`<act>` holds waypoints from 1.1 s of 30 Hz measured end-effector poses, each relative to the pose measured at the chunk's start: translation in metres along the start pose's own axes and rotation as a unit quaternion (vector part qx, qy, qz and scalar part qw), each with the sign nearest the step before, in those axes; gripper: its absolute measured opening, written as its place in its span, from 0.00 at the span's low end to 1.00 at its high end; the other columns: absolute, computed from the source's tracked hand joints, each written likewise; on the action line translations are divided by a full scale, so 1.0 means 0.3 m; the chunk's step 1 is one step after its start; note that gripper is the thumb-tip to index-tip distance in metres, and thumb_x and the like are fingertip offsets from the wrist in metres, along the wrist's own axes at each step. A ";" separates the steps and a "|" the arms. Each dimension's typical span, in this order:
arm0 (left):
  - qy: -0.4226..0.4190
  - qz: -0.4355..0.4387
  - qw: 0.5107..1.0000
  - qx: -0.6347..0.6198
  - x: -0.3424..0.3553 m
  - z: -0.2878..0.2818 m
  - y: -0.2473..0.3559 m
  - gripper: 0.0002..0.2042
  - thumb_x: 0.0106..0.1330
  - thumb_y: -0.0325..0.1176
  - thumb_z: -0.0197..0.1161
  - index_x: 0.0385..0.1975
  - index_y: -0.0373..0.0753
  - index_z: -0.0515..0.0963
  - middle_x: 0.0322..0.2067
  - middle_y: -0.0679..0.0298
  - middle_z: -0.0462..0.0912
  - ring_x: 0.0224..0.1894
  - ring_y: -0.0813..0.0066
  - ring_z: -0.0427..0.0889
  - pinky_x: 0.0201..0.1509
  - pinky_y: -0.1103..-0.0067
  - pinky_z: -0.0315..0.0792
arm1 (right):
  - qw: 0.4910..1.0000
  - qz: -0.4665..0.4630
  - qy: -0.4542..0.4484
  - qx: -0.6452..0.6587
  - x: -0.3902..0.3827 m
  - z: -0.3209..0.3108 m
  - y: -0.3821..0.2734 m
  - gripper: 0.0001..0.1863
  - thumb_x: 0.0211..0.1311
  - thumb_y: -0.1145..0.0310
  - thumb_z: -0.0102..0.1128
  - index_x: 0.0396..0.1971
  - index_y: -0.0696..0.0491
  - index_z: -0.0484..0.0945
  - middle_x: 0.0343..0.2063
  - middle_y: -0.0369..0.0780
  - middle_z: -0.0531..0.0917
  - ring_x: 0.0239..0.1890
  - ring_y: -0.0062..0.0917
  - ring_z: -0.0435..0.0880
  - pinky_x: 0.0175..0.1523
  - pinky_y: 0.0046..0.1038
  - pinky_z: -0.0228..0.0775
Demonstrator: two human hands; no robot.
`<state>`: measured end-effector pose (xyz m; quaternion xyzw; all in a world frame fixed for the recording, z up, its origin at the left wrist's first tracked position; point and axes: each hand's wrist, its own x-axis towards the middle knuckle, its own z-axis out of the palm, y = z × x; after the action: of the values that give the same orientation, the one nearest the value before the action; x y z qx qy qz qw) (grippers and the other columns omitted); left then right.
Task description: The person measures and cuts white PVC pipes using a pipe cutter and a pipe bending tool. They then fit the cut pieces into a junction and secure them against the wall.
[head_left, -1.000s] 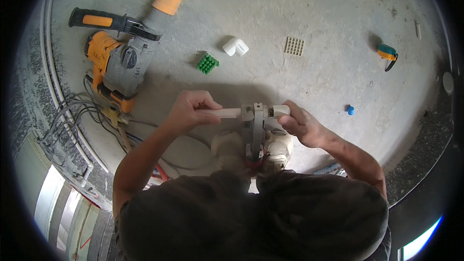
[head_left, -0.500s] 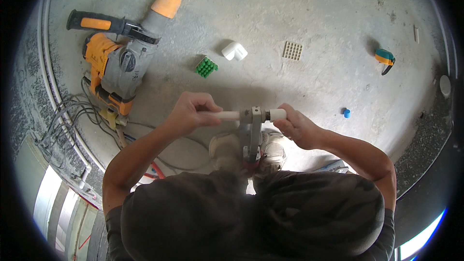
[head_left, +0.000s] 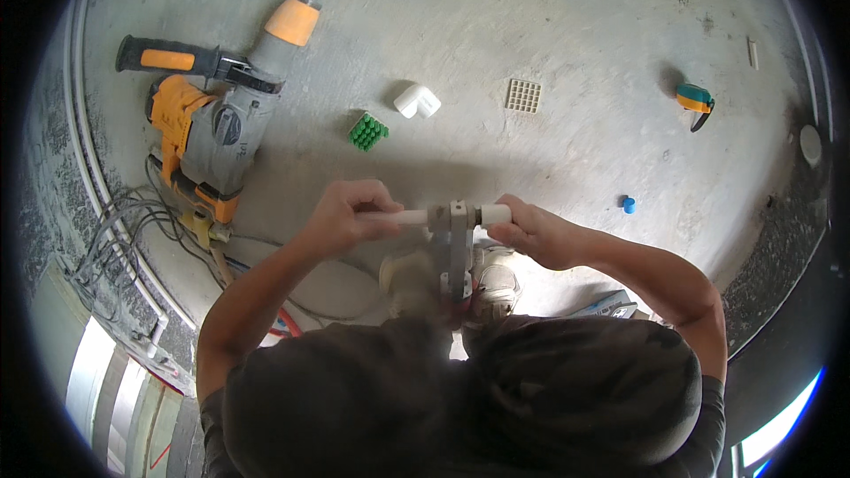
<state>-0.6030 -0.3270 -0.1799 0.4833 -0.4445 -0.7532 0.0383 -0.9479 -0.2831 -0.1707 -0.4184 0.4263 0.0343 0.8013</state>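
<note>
My left hand (head_left: 351,213) is closed around a white plastic pipe (head_left: 413,218). The pipe's right end meets the left side of a pipe welder's upright grey heating plate (head_left: 458,252), which stands between my shoes. On the plate's other side, my right hand (head_left: 537,235) grips a short white pipe fitting (head_left: 496,213) between thumb and fingers. A dark die (head_left: 478,215) shows between fitting and plate, so the fitting does not cover all of it. How deep the pipe sits in its die is hidden.
A large orange and grey rotary hammer (head_left: 223,128) lies on the left, near tangled cables (head_left: 133,223). Ahead on the concrete floor are a white elbow fitting (head_left: 417,101), a green studded block (head_left: 367,131), a beige grid piece (head_left: 523,96), a blue cap (head_left: 629,204) and a tape measure (head_left: 695,101).
The whole view has shifted a little, so the floor items appear farther left. Both hands keep their grips on the pipe and fitting at the heating plate.
</note>
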 end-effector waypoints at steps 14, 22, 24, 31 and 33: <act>-0.090 0.054 0.989 0.103 -0.036 0.007 0.062 0.14 0.55 0.32 0.82 0.31 0.31 0.84 0.27 0.62 0.85 0.27 0.80 0.79 0.34 0.79 0.73 | 0.996 0.069 -0.022 -0.051 -0.061 0.022 -0.038 0.25 0.81 0.50 0.50 0.55 0.61 0.70 0.38 0.47 0.81 0.42 0.34 0.80 0.49 0.36 0.72; -0.075 0.085 0.992 0.049 -0.073 0.049 0.028 0.13 0.57 0.30 0.81 0.28 0.32 0.82 0.28 0.56 0.87 0.30 0.72 0.86 0.36 0.76 0.76 | 0.997 0.054 -0.052 -0.030 -0.083 0.058 -0.035 0.23 0.82 0.55 0.51 0.56 0.63 0.70 0.36 0.50 0.82 0.38 0.38 0.82 0.47 0.38 0.73; -0.082 0.077 0.992 0.063 -0.074 0.045 0.039 0.12 0.56 0.30 0.81 0.29 0.32 0.83 0.28 0.55 0.87 0.30 0.70 0.87 0.36 0.76 0.76 | 0.997 0.052 -0.052 -0.023 -0.088 0.062 -0.041 0.23 0.81 0.55 0.52 0.56 0.63 0.70 0.36 0.50 0.82 0.39 0.38 0.82 0.47 0.38 0.73; -0.080 0.101 0.990 0.061 -0.099 0.052 0.038 0.14 0.57 0.31 0.83 0.28 0.31 0.81 0.25 0.58 0.85 0.25 0.76 0.82 0.30 0.79 0.72 | 0.988 0.082 -0.062 -0.115 -0.094 0.070 -0.105 0.26 0.79 0.56 0.56 0.60 0.64 0.67 0.34 0.54 0.85 0.38 0.46 0.86 0.44 0.42 0.76; -0.082 0.093 0.991 0.045 -0.103 0.053 0.038 0.14 0.58 0.31 0.83 0.28 0.31 0.81 0.25 0.58 0.85 0.25 0.76 0.82 0.30 0.80 0.72 | 0.986 0.072 -0.061 -0.135 -0.088 0.073 -0.100 0.26 0.79 0.56 0.56 0.60 0.64 0.67 0.33 0.55 0.85 0.39 0.48 0.87 0.45 0.42 0.76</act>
<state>-0.6029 -0.3087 -0.1481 0.3773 -0.5228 -0.7628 0.0499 -0.9380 -0.2793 -0.1265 -0.4880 0.3966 0.1744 0.7577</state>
